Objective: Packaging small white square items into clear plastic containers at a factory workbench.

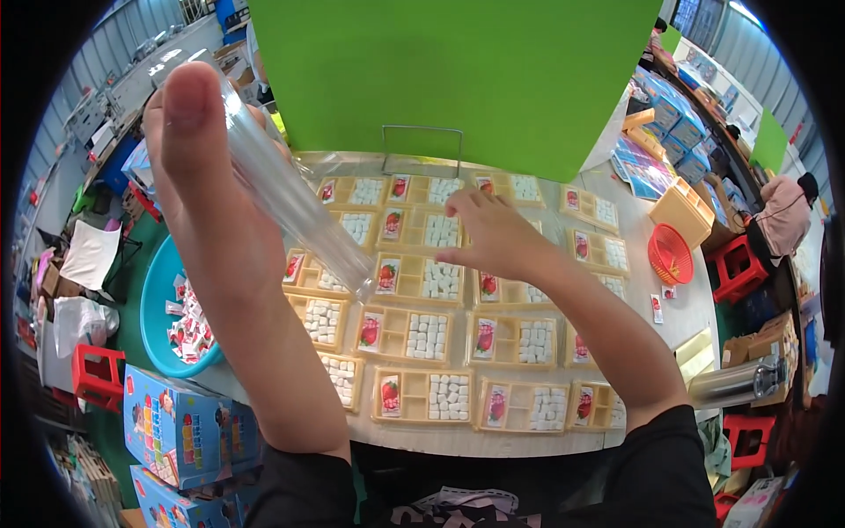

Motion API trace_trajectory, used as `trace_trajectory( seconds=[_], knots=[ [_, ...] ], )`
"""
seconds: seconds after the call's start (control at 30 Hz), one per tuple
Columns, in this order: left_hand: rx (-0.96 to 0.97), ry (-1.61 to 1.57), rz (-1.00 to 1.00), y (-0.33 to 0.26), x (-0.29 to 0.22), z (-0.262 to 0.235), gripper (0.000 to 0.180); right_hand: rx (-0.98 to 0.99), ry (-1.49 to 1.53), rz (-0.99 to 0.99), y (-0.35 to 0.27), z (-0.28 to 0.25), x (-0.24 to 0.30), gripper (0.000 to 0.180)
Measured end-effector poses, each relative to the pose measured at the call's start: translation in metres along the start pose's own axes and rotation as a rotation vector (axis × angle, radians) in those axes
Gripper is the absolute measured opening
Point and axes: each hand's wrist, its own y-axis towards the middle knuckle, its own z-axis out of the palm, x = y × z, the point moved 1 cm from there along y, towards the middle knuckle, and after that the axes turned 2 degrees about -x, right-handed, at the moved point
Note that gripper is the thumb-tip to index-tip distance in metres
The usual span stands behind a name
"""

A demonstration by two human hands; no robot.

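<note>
My left hand [207,167] is raised close to the camera, thumb upright, closed around a long stack of clear plastic pieces that look like nested lids [304,207]. The stack slants down over the trays. Over the second row from the back, my right hand [493,231] has its thumb and fingers apart beside a cream tray [409,231] of white marshmallow-like pieces. I see nothing in that hand; whether the fingertips touch the tray is unclear. Rows of similar cream trays [429,393] lie below, each with a strawberry-printed packet and white pieces.
A blue basin [158,308] of small packets stands left, above blue printed boxes [172,422]. At right are a red basket [671,255], stacked cream trays [682,211] and another clear plastic stack [735,385]. A green panel [458,79] closes the back. People sit farther right.
</note>
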Motion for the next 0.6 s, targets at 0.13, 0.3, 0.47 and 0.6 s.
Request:
trace_trajectory(
  seconds=[0.13,0.3,0.47,0.6],
  knots=[
    [-0.069,0.024,0.013,0.002,0.001,0.001,0.076,0.037,-0.074,-0.027,0.044,0.032,-0.014,0.057],
    [-0.05,-0.032,-0.025,0.008,-0.003,-0.01,0.082,-0.001,-0.079,0.044,0.084,0.046,-0.029,0.057],
    [-0.094,-0.089,-0.027,0.011,0.001,-0.013,0.078,0.021,-0.139,0.081,0.107,0.058,-0.047,0.06],
    [-0.111,-0.098,0.015,0.014,0.0,-0.016,0.074,0.038,-0.042,0.09,0.116,0.063,-0.054,0.056]
  ],
)
